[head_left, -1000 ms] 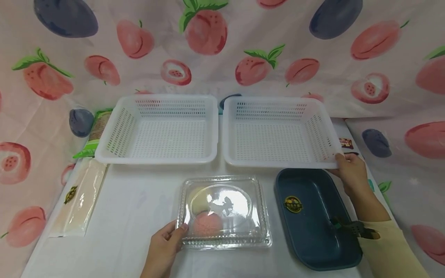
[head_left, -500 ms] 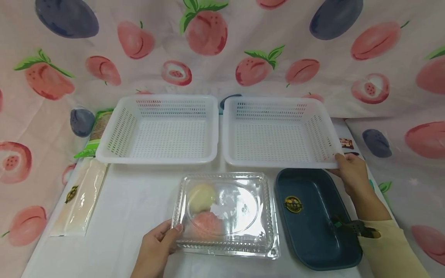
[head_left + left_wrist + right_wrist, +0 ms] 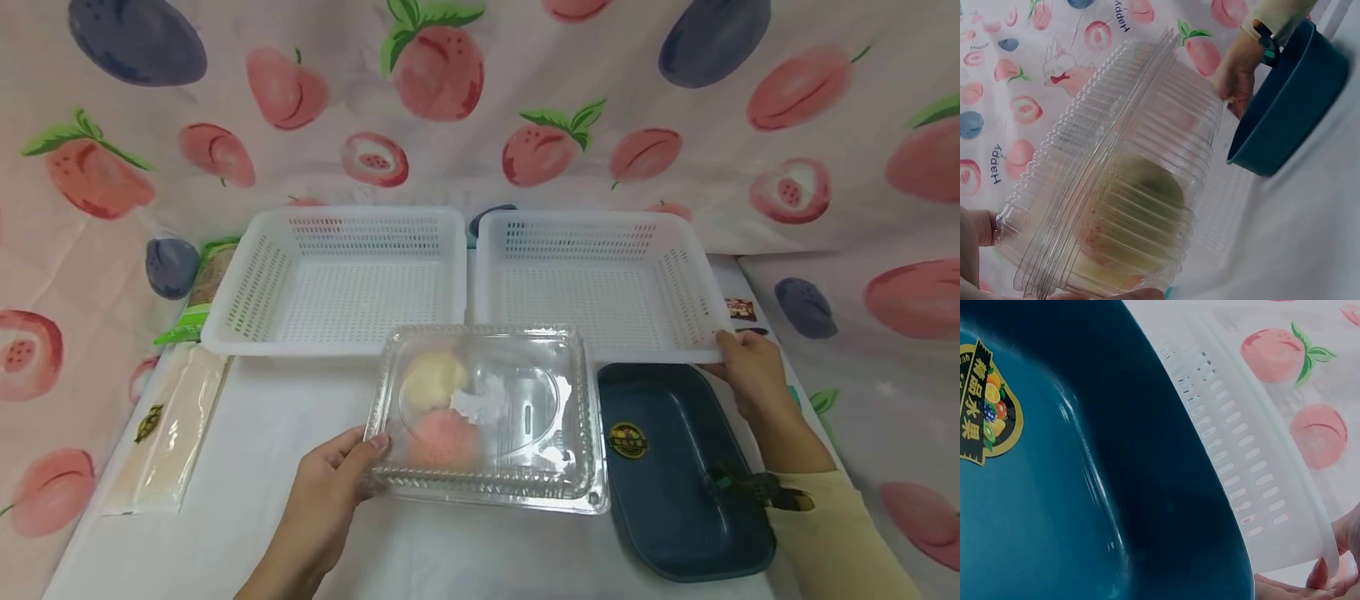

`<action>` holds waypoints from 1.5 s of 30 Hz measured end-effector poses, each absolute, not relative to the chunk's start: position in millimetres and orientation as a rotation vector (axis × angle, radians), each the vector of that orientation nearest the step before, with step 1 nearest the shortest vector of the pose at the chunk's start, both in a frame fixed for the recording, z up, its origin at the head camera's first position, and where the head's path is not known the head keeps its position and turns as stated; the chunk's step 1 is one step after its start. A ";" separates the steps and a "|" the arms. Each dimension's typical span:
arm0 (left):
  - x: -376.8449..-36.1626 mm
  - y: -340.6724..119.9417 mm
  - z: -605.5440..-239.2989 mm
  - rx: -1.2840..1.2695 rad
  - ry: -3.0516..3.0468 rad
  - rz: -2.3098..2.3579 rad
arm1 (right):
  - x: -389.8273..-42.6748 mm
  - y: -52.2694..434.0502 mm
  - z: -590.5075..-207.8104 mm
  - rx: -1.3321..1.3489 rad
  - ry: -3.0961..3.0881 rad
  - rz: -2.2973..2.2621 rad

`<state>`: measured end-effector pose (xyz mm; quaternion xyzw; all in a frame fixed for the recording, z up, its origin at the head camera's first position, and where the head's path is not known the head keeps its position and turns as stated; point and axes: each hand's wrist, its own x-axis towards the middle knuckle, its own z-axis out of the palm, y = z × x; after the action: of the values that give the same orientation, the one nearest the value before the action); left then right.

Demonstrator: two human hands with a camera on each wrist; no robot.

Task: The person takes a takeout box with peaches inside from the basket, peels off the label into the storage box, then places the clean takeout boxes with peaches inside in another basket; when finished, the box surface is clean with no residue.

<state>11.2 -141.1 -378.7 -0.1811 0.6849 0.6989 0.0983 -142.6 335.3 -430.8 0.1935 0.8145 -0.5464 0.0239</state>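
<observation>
My left hand (image 3: 318, 492) grips the left side of a clear plastic clamshell container (image 3: 525, 483), thumb on top. Inside, at its left, are a round yellow fruit (image 3: 433, 379) and a round pink one (image 3: 444, 440); the left wrist view shows the container from the side, with a green-and-red fruit (image 3: 1141, 212) through its ribbed wall. The container is held up over the table and overlaps the front rims of both baskets in the head view. My right hand (image 3: 757, 371) pinches the front right corner of the right white basket (image 3: 708, 287); nothing is in that basket.
The left white basket (image 3: 330, 348) stands beside the right one. A dark blue basin (image 3: 675, 475) with a sticker lies in front, under my right forearm. A green packet (image 3: 197, 296) and a pale flat packet (image 3: 172, 433) lie at left, a small brown packet (image 3: 740, 309) at right.
My left hand has lifted the clamshell container off the table and moved it forward, up to the baskets' front rims. My right hand stays on the right basket's corner.
</observation>
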 end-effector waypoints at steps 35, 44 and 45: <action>-164.0 -72.0 -353.4 -0.257 1.935 2.099 | -138.9 335.9 -434.6 0.604 2.601 -1.672; -191.0 -42.7 -355.8 -0.237 1.915 2.044 | -139.9 329.4 -435.8 0.619 2.632 -1.669; -192.6 -39.9 -356.5 -0.239 1.911 2.032 | -139.8 328.8 -436.0 0.619 2.631 -1.667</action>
<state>-192.6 -39.9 -356.5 -0.0842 0.6727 0.7152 0.1701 -139.8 328.8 -436.0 0.1950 0.8284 -0.5249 -0.0168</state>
